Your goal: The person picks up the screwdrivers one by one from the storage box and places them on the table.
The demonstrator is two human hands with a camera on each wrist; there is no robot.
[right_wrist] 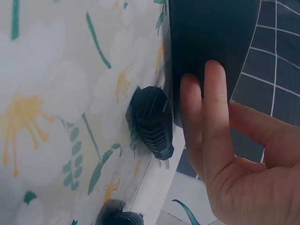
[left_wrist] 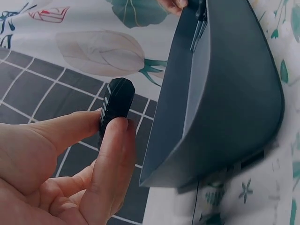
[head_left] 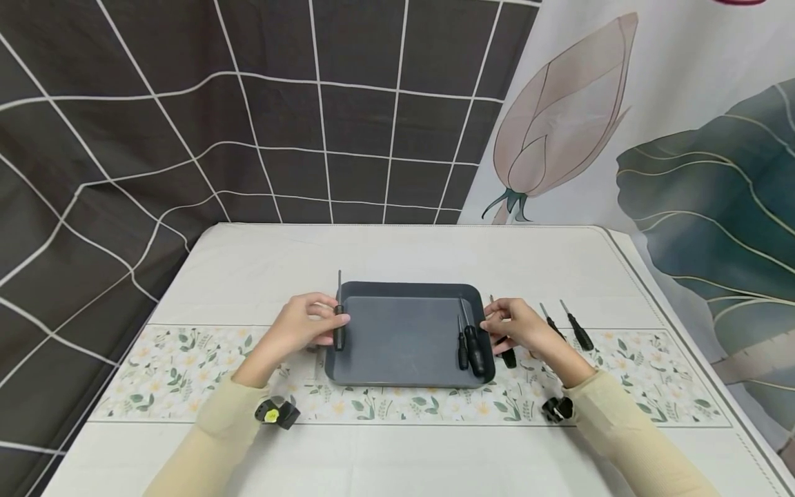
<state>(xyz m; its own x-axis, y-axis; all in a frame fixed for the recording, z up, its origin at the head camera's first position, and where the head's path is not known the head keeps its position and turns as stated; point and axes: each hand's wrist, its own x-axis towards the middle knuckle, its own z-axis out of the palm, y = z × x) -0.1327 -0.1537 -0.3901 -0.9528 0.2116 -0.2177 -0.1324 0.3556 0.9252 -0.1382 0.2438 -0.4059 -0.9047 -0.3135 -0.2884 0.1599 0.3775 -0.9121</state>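
My left hand (head_left: 304, 321) pinches a screwdriver (head_left: 339, 333) by its black handle, shaft pointing away, over the left rim of a dark grey tray (head_left: 397, 338). In the left wrist view the ridged butt of that handle (left_wrist: 118, 101) shows between thumb and fingers, beside the tray's wall (left_wrist: 239, 93). My right hand (head_left: 522, 324) grips the tray's right edge, two fingers (right_wrist: 215, 98) flat on the outer wall and the thumb at the rim. Inside the tray, along its right side, lie a small screwdriver (head_left: 462, 352) and a thicker one (head_left: 475, 352).
Just right of the tray, a black screwdriver (head_left: 509, 357) lies partly hidden beneath my right hand. Two more, a screwdriver (head_left: 551, 322) and a larger one (head_left: 580, 336), lie farther right on the floral table cover (head_left: 205, 366). A dark gridded curtain (head_left: 279, 124) hangs behind.
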